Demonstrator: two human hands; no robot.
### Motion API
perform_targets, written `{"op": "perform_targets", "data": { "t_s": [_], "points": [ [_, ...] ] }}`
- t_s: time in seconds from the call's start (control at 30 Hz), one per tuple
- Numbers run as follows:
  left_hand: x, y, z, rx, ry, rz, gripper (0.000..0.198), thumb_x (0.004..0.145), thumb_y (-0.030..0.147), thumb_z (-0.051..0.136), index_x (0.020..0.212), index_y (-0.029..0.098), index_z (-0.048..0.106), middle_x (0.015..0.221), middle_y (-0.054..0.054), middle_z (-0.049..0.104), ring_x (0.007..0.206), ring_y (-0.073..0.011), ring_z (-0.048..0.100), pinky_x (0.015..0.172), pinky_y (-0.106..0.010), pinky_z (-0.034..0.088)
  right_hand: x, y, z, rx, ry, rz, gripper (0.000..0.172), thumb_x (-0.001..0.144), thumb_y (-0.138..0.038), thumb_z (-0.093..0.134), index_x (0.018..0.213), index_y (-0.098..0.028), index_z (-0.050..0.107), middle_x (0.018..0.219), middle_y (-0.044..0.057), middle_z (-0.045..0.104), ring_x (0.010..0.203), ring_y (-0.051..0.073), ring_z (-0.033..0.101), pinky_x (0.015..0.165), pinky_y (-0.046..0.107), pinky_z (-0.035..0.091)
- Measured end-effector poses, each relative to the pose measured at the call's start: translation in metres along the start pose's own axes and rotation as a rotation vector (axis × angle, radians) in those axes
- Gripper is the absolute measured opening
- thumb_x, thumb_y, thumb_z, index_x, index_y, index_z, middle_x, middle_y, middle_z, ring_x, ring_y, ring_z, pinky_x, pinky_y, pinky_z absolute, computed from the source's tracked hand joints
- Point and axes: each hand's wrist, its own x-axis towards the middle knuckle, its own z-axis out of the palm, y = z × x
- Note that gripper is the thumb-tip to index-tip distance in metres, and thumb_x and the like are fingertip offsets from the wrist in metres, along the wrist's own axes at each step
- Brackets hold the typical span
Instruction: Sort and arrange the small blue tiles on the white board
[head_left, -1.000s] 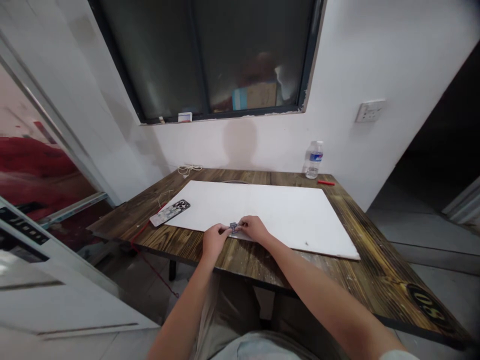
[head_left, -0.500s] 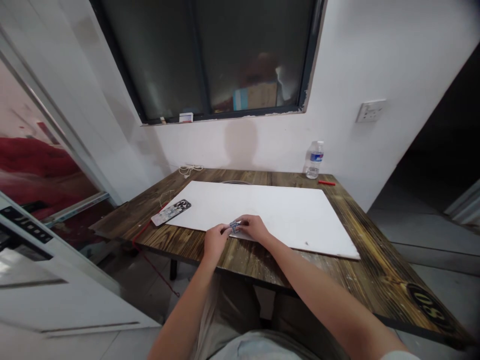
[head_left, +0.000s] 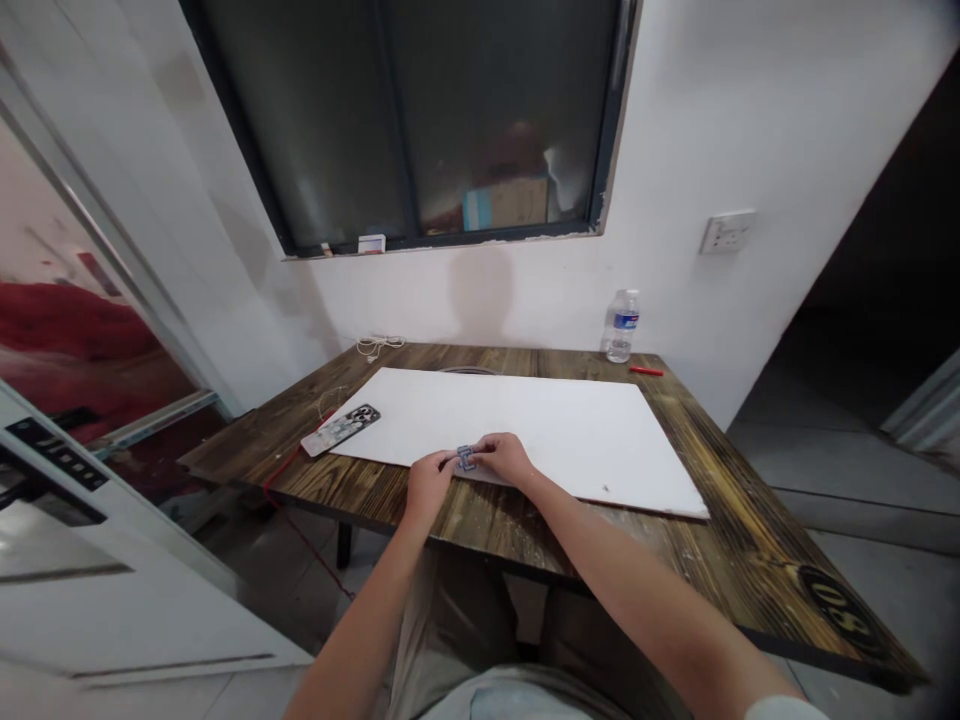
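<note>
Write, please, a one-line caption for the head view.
Left hand and right hand hold a small blue-grey object over a white rectangular board on a dark wooden table.

Both arms reach forward from the bottom of the view. The left forearm [head_left: 360, 640] rises steeply to the left grip [head_left: 429, 484], while the right forearm [head_left: 637, 590] slants in from the lower right of that grip. The left grip sits knuckles up, curled toward the right grip [head_left: 504, 457], whose fingertips [head_left: 480, 447] pinch back against it.
</note>
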Motion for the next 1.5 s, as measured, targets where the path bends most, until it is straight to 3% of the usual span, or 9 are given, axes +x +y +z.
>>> {"op": "perform_targets", "data": {
  "t_s": [0.23, 0.43, 0.77, 1.0, 1.17, 1.37, 1.5],
  "points": [
    [0.000, -0.003, 0.009, 0.197, -0.005, 0.222, 0.033, 0.084, 0.021, 0.057, 0.117, 0.020, 0.065, 0.108, -0.008, 0.069, 0.102, -0.0221, 0.062, 0.093, -0.035, 0.046, 0.008, 0.002, -0.008, 0.171, -0.024, 0.097, 0.035, 0.054, -0.043, 0.080, 0.075, -0.016, 0.075, 0.068, 0.003, 0.072, 0.061, 0.015, 0.061, 0.059, 0.026, 0.044],
    [-0.003, -0.002, 0.012, 0.346, -0.039, 0.290, 0.027, 0.087, 0.020, 0.055, 0.111, 0.018, 0.065, 0.097, -0.010, 0.069, 0.093, -0.0231, 0.061, 0.087, -0.036, 0.047, 0.009, -0.002, -0.023, 0.096, -0.111, 0.094, 0.032, 0.054, -0.042, 0.081, 0.073, -0.016, 0.076, 0.062, 0.002, 0.070, 0.056, 0.014, 0.058, 0.056, 0.025, 0.042],
    [-0.005, 0.000, 0.013, 0.345, -0.038, 0.311, 0.024, 0.087, 0.019, 0.053, 0.108, 0.018, 0.064, 0.098, -0.010, 0.068, 0.094, -0.0236, 0.061, 0.087, -0.037, 0.046, 0.008, 0.001, -0.022, 0.100, -0.106, 0.092, 0.034, 0.052, -0.044, 0.082, 0.069, -0.017, 0.073, 0.063, 0.001, 0.070, 0.057, 0.014, 0.059, 0.057, 0.025, 0.043],
    [-0.009, 0.002, 0.009, 0.221, 0.060, 0.246, 0.052, 0.086, 0.031, 0.058, 0.135, 0.020, 0.046, 0.103, -0.008, 0.066, 0.091, -0.0202, 0.061, 0.086, -0.035, 0.048, 0.014, -0.006, -0.034, 0.492, -0.045, -0.011, 0.038, 0.049, -0.042, 0.085, 0.070, -0.016, 0.067, 0.063, 0.001, 0.067, 0.059, 0.014, 0.059, 0.065, 0.030, 0.047],
    [-0.008, 0.001, 0.011, 0.266, 0.003, 0.288, 0.050, 0.085, 0.030, 0.058, 0.133, 0.019, 0.049, 0.105, -0.010, 0.066, 0.098, -0.0218, 0.060, 0.090, -0.037, 0.047, 0.013, -0.011, -0.060, 0.690, 0.007, -0.082, 0.042, 0.048, -0.043, 0.086, 0.073, -0.019, 0.063, 0.067, 0.000, 0.065, 0.063, 0.015, 0.059, 0.069, 0.034, 0.048],
    [-0.007, 0.005, 0.015, 0.463, -0.153, 0.391, 0.034, 0.084, 0.031, 0.058, 0.115, 0.018, 0.063, 0.123, -0.014, 0.061, 0.118, -0.0284, 0.052, 0.102, -0.045, 0.037, 0.011, -0.006, -0.086, 0.752, 0.001, -0.092, 0.050, 0.049, -0.052, 0.084, 0.078, -0.024, 0.055, 0.067, -0.003, 0.057, 0.061, 0.014, 0.053, 0.069, 0.033, 0.046],
    [0.006, 0.016, 0.009, 0.572, -0.269, 0.440, 0.027, 0.086, 0.034, 0.054, 0.102, 0.018, 0.069, 0.108, -0.014, 0.067, 0.103, -0.0270, 0.059, 0.091, -0.039, 0.043, 0.006, 0.001, -0.102, 0.735, 0.049, -0.181, 0.052, 0.057, -0.065, 0.075, 0.072, -0.026, 0.044, 0.064, -0.004, 0.046, 0.059, 0.012, 0.044, 0.069, 0.033, 0.045]
  ]
}}
